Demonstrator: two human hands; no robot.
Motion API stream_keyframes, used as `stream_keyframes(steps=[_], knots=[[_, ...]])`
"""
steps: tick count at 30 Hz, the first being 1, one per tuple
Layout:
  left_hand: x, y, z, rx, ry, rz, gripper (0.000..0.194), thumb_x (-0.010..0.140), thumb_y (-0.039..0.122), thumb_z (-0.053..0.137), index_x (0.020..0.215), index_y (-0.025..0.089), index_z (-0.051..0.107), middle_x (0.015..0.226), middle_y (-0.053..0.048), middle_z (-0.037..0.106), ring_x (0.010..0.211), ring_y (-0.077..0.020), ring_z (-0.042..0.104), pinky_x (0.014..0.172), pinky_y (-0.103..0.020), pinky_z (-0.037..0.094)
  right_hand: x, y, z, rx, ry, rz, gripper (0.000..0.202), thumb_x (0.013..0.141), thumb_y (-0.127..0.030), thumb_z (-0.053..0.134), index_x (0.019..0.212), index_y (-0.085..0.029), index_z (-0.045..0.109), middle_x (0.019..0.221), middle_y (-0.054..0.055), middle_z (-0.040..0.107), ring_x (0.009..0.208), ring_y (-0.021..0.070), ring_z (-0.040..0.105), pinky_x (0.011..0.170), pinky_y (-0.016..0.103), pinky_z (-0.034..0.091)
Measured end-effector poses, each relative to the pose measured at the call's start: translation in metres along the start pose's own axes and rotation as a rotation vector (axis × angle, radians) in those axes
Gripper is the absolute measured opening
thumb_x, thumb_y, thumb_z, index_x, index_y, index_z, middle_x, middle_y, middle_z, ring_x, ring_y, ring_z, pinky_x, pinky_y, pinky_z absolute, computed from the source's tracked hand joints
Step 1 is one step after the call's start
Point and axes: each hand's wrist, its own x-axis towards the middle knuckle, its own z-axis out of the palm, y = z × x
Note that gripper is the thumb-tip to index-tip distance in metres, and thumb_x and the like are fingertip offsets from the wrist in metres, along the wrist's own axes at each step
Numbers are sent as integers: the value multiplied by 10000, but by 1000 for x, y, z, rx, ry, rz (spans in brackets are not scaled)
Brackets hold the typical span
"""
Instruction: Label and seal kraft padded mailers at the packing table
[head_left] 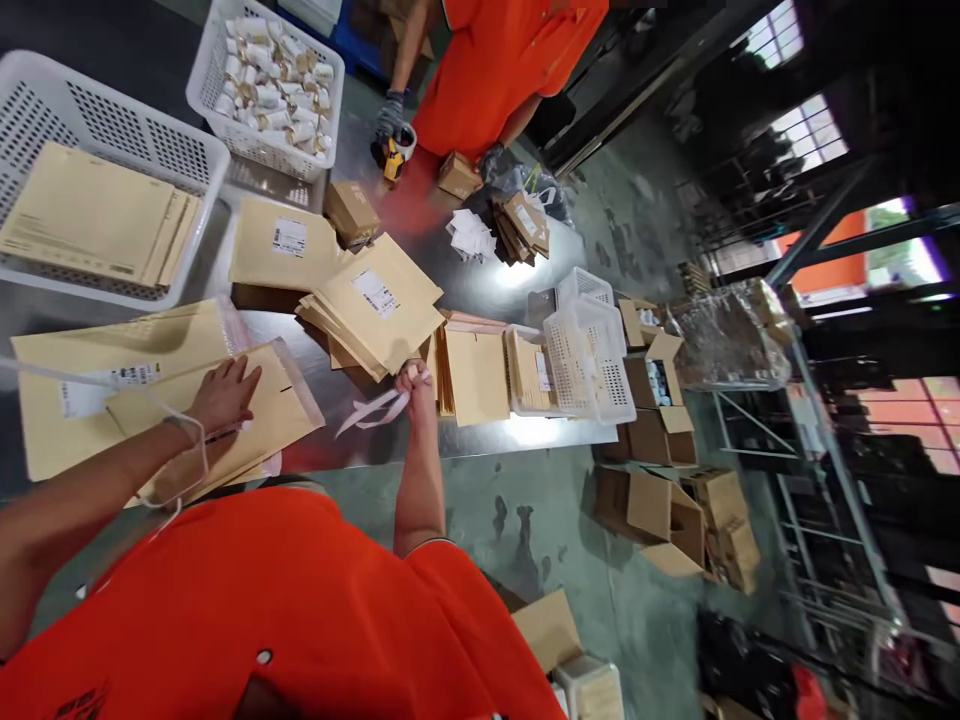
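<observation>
My left hand [225, 393] lies on a tan mailing envelope [279, 408], its fingers stretched out. That envelope has a clear strip along its flap edge and overlaps another tan envelope [41, 385] with a white label. My right hand [416, 382] is closed around curled white peel-off strips [375, 408], near the table's front edge. Just beyond it lies a stack of tan envelopes [401, 300], the top one bearing a white label. A thin white cord [201, 445] crosses my left forearm.
White baskets hold envelopes [94, 215] and small white-and-gold containers [277, 85]. Across the metal table, a co-worker's gloved hand [390, 118] holds a tape dispenser [395, 155]. Rightward stand more envelopes [476, 375], an overhanging clear basket [592, 360] and open cartons [660, 505] on the floor.
</observation>
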Motion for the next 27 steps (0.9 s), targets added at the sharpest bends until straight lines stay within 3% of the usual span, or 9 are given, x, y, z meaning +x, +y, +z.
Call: stream_keyframes(steps=[2,3,5,9,12,18,20,23,27], knots=[[1,8,-2,-27,48,33,799,843,191,827,1615,134,628,1851,-310,435,1727,-548,333,1335,-617,337,-5,7,-27,-306,0,22,187,956,-314,854,919,-259,679,645,-51,578,695,199,651,743,281,532],[2,13,-4,-44,56,46,763,829,183,832,1569,144,653,1830,-299,462,1714,-549,340,1330,-613,334,-9,12,-25,-426,-33,26,226,877,-258,929,900,-250,705,693,-29,643,767,211,691,776,282,529],[4,23,-6,-76,37,66,677,834,195,838,1493,164,687,1783,-279,512,1663,-545,387,1300,-613,367,-19,25,7,-586,-164,1,261,780,-173,997,879,-225,761,798,10,752,892,224,737,825,273,520],[7,35,-8,-60,-6,36,652,867,210,850,1495,180,679,1790,-281,497,1627,-559,402,1254,-660,417,-29,49,102,-627,-404,-165,108,1024,-196,813,1072,-128,882,1037,66,872,1011,186,766,903,241,535],[6,35,-8,-7,-28,15,681,916,225,833,1570,197,648,1855,-273,426,1685,-539,338,1286,-654,390,-27,53,139,-611,-469,-255,187,1038,-133,782,1180,-100,899,1158,80,893,1098,176,770,1002,224,547],[4,34,-2,45,-37,15,710,947,234,789,1630,156,612,1881,-287,392,1715,-527,325,1291,-670,395,-45,50,157,-728,-598,-362,321,1048,1,687,1291,-92,876,1238,86,876,1164,176,749,1064,240,540],[5,35,0,34,16,-5,760,903,235,818,1626,128,609,1842,-310,445,1689,-521,386,1276,-646,428,-62,54,166,-777,-644,-385,306,1047,-49,735,1322,-96,860,1277,108,859,1138,202,750,1020,265,569],[14,33,-2,91,70,11,870,829,242,870,1636,61,602,1816,-351,466,1713,-522,387,1340,-650,374,-86,65,179,-850,-663,-405,510,1041,-149,788,1549,-117,746,1419,156,804,1072,235,763,913,296,623],[36,21,-10,127,-97,202,1098,758,256,930,1753,55,510,1904,-318,369,1813,-480,249,1444,-617,219,-101,80,185,-939,-640,-436,601,1191,-295,594,1772,-157,528,1552,185,723,1164,256,768,897,312,651]])
